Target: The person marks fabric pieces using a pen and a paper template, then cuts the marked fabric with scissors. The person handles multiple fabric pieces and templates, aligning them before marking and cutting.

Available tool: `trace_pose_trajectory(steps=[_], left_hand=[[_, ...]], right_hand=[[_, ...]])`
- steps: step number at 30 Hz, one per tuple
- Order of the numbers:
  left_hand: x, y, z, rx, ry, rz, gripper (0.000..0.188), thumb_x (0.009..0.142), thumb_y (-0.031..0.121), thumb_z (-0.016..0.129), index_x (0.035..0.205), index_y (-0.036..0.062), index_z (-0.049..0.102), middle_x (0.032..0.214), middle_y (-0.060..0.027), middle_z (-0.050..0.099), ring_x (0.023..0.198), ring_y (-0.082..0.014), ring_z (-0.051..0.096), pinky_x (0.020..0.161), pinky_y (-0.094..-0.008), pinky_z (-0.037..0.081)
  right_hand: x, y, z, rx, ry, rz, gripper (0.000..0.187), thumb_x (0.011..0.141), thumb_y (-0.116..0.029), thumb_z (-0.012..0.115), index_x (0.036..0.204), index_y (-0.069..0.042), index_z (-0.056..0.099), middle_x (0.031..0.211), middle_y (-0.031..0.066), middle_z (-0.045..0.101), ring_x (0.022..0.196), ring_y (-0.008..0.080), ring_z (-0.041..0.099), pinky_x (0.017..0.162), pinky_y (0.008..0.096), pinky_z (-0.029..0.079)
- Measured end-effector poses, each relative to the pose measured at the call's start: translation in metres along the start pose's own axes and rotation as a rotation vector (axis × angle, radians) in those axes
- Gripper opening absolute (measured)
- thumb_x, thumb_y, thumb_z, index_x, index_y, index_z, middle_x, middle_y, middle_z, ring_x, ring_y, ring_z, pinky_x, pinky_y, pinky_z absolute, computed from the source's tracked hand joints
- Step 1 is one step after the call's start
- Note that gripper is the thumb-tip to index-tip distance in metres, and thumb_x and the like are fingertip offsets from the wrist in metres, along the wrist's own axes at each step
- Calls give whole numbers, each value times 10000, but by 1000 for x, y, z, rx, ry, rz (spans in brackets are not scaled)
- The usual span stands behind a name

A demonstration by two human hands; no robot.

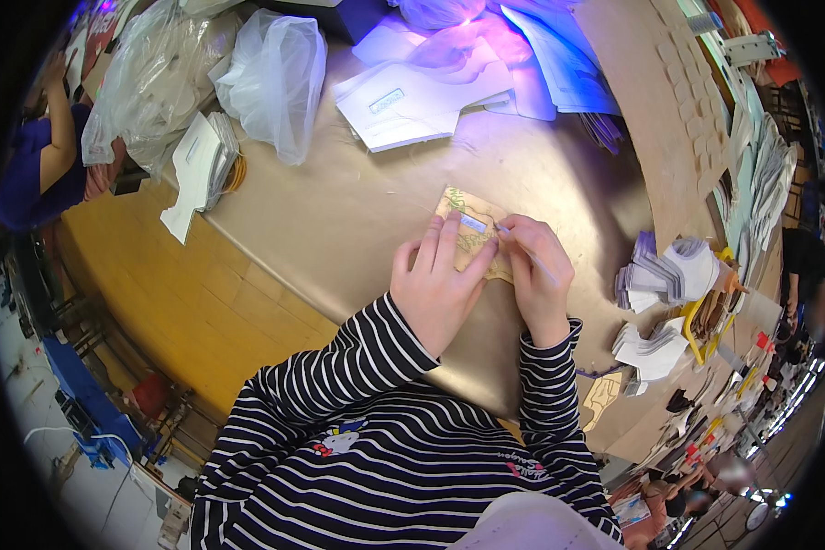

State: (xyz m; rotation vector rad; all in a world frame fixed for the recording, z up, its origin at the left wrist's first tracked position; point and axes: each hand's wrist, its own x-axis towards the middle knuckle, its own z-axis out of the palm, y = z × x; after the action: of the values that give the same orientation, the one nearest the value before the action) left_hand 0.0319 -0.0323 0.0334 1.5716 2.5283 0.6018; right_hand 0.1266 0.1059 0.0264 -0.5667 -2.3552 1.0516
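A small tan card-like piece [476,204] with dark curved outlines, green marks at its top edge and a pale label lies on the table in front of me. My left hand [440,284] presses it down from the left, fingers stretched and spread across it. My right hand [539,266] is closed in a writing grip around a slim whitish pen [543,268]. The pen's tip end is at the piece's right side; whether it touches is too small to tell.
White paper patterns [422,96] lie on the brownish table [339,220], beyond my hands. Clear plastic bags [275,82] and a pattern bundle [202,160] stand far left. Stacked cut pieces [674,270] sit at right near yellow-handled scissors [706,321]. A person in purple [60,165] is far left.
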Motion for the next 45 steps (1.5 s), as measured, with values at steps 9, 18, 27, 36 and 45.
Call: trace_pose_trajectory(steps=[9,18,27,36,45], left_hand=[[-2,-3,2,-19,19,18,470,767,292,771,1217,214,662,1376,-185,543,1232,-309,562,943,-421,426],[-3,-3,3,-30,43,25,373,777,305,763,1116,173,679,1354,-189,551,1238,-315,558,949,-439,431],[-4,-5,3,-39,16,40,349,790,306,752,1094,147,688,1339,-211,556,1250,-321,550,961,-458,433],[-4,-5,3,-48,20,30,407,794,300,741,1171,171,655,1387,-188,529,1272,-304,529,949,-444,425],[-3,-5,1,-68,-2,19,498,784,316,775,1253,210,647,1381,-192,522,1261,-312,533,960,-431,425]], right_hand=[[14,-3,13,-37,-55,-45,238,791,92,690,994,-16,627,1003,145,674,891,321,660,768,383,551],[32,-6,28,168,-38,40,188,835,75,672,995,-18,634,974,137,678,892,309,668,783,371,552],[39,-16,29,57,-105,-26,182,827,42,691,985,-26,634,968,140,675,884,328,658,759,389,543],[28,-13,15,33,-110,-13,167,847,48,670,996,-14,629,998,151,674,903,331,658,792,391,545],[19,-4,7,59,-100,128,130,889,74,626,1000,13,596,949,143,640,873,287,666,788,338,542]])
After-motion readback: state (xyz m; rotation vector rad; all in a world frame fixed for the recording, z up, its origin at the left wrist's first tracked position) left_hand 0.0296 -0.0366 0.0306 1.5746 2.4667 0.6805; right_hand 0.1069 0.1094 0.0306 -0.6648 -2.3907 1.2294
